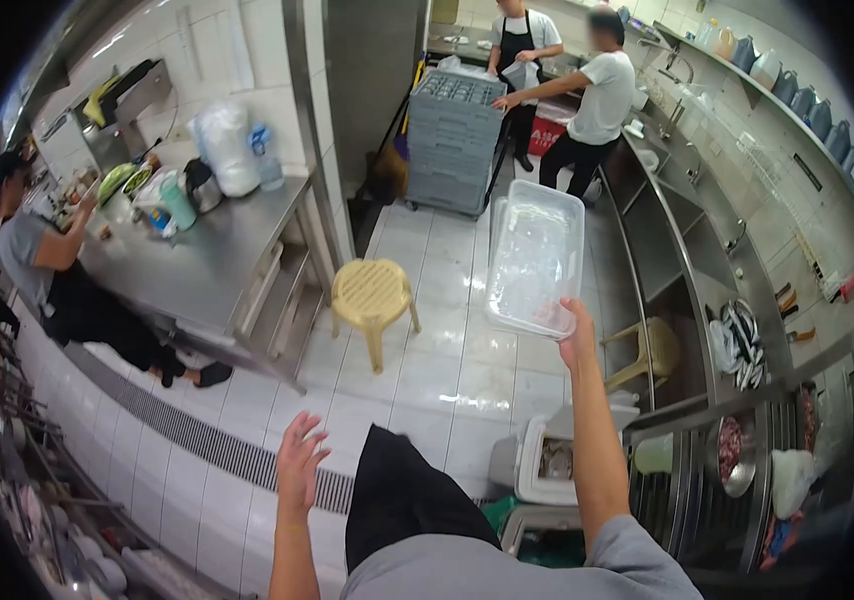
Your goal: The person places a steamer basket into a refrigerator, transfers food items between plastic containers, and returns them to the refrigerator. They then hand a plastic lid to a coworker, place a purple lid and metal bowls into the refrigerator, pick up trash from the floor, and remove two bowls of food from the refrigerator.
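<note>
Out in front of me, my right hand (576, 335) grips the near end of a translucent white plastic tub (539, 255). The tub looks empty, and a second container edge shows along its left side, so it seems to be a stack. My left hand (301, 462) is raised over the tiled floor with its fingers apart and nothing in it. A beige plastic stool (373, 290) stands on the floor between my left hand and the crates.
Grey stacked crates (452, 140) stand on a wheeled base ahead, with two people beside them. A steel table (202, 275) and another person are at left. Steel sinks (697, 235) line the right. White bins (544, 460) sit below my right arm.
</note>
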A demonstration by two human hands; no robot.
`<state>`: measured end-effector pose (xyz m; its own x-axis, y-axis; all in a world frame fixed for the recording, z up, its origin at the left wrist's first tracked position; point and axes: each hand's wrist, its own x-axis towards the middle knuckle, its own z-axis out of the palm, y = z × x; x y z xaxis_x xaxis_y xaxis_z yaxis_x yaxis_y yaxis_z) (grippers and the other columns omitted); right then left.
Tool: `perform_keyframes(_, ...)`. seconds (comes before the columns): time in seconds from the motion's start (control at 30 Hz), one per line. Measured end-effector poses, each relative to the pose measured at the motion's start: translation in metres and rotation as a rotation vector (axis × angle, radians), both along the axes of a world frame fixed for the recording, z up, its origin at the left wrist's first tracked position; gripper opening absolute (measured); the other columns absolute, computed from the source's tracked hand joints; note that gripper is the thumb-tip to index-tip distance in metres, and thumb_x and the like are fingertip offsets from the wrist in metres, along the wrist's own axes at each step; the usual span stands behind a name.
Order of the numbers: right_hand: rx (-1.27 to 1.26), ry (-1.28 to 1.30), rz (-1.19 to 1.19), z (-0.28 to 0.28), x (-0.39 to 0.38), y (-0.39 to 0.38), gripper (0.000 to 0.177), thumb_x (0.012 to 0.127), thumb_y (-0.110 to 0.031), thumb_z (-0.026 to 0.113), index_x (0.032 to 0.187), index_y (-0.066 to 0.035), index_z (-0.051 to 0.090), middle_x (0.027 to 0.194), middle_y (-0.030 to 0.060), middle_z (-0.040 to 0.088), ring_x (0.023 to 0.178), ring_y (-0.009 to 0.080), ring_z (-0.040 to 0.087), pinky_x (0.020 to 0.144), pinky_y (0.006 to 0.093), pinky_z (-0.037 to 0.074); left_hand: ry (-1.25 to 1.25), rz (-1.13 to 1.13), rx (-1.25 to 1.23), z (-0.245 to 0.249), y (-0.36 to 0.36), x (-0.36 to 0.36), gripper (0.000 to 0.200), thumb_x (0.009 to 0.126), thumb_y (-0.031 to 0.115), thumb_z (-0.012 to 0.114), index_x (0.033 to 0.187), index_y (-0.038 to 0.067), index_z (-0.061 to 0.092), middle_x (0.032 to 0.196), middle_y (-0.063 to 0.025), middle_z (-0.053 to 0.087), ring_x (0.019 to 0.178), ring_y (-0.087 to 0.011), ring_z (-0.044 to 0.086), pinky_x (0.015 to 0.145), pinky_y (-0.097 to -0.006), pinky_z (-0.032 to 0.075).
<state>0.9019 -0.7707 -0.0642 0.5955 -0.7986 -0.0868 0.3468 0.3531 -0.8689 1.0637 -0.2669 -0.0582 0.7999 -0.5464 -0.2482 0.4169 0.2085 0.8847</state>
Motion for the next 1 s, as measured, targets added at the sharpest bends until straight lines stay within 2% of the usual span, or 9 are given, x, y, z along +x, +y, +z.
perform_keyframes(0.07,-0.034,0.16,-0.101,-0.002,0.031,-0.063,0.046,0.084,-0.029,0.061,0.12,-0.001,0.053,0.106,0.0168,0.064,0.095,0.0333,0.066,0.077,0.0447,0.055,0.105,0.127,0.002,-0.01,-0.003,0.033,0.057,0.094,0.024,0.059,0.144,0.007,0.039,0.133,-0.0096,0.05,0.112,-0.0205,0.05,0.092,-0.0374,0.042)
perform_keyframes(0.17,-0.003,0.206,-0.149,0.022,0.086,-0.132,0.053,0.082,-0.03,0.061,0.124,0.0,0.05,0.11,0.0162,0.062,0.097,0.0317,0.065,0.078,0.0438,0.054,0.076,0.161,-0.011,-0.015,-0.02,0.084,0.06,0.094,0.036,0.057,0.145,0.009,0.039,0.131,-0.0071,0.052,0.107,-0.0173,0.051,0.09,-0.0352,0.042)
perform_keyframes(0.3,0.06,0.164,-0.178,0.028,0.147,-0.215,0.056,0.079,-0.03,0.067,0.124,0.0,0.052,0.108,0.016,0.062,0.095,0.031,0.065,0.077,0.0458,0.055,0.033,0.194,0.065,0.011,-0.078,0.144,0.057,0.095,0.036,0.055,0.144,0.01,0.04,0.127,-0.0057,0.053,0.106,-0.0173,0.051,0.089,-0.0351,0.042)
perform_keyframes(0.43,0.085,0.09,-0.199,0.028,0.202,-0.297,0.064,0.079,-0.03,0.066,0.132,0.0,0.045,0.122,0.0194,0.057,0.106,0.0347,0.062,0.081,0.0475,0.055,-0.013,0.227,0.062,0.015,-0.127,0.183,0.054,0.094,0.03,0.058,0.141,0.008,0.043,0.12,-0.0077,0.056,0.102,-0.0187,0.053,0.086,-0.0346,0.043)
perform_keyframes(0.6,0.09,-0.012,-0.132,0.005,0.273,-0.423,0.07,0.08,-0.03,0.066,0.138,0.0,0.04,0.129,0.0211,0.054,0.114,0.0373,0.059,0.088,0.0532,0.053,-0.037,0.288,0.183,0.0,-0.17,0.191,0.057,0.095,0.037,0.055,0.144,0.011,0.04,0.124,-0.0055,0.055,0.103,-0.0169,0.052,0.088,-0.0348,0.042)
perform_keyframes(0.67,0.117,-0.069,-0.15,-0.009,0.295,-0.466,0.069,0.081,-0.03,0.065,0.138,-0.001,0.04,0.13,0.0208,0.053,0.112,0.038,0.059,0.091,0.0552,0.051,0.082,0.505,0.166,0.0,-0.185,0.18,0.053,0.095,0.031,0.058,0.141,0.008,0.044,0.12,-0.0077,0.056,0.101,-0.0195,0.054,0.085,-0.0359,0.042)
perform_keyframes(0.8,0.12,-0.087,-0.154,-0.023,0.333,-0.539,0.064,0.084,-0.032,0.06,0.138,-0.001,0.042,0.13,0.017,0.056,0.113,0.0349,0.06,0.09,0.0494,0.051,0.161,0.617,0.229,-0.009,-0.214,0.163,0.064,0.093,0.043,0.058,0.145,0.011,0.039,0.123,-0.004,0.054,0.101,-0.0162,0.051,0.089,-0.0357,0.039)
perform_keyframes(0.87,0.042,0.015,-0.203,-0.037,0.345,-0.568,0.062,0.084,-0.031,0.059,0.137,-0.003,0.043,0.131,0.0155,0.056,0.114,0.0341,0.06,0.089,0.0495,0.052,0.246,0.588,0.175,-0.013,-0.223,0.16,0.058,0.101,0.03,0.045,0.151,0.006,0.028,0.148,-0.0187,0.039,0.135,-0.0358,0.036,0.111,-0.0527,0.03)
perform_keyframes(1.0,0.105,-0.043,-0.189,-0.044,0.371,-0.593,0.061,0.083,-0.03,0.06,0.137,-0.004,0.044,0.131,0.0139,0.056,0.115,0.0335,0.06,0.089,0.0501,0.051,0.246,0.563,0.211,-0.021,-0.247,0.16,0.056,0.103,0.034,0.038,0.152,0.008,0.027,0.147,-0.0184,0.04,0.134,-0.0352,0.034,0.113,-0.0527,0.023)
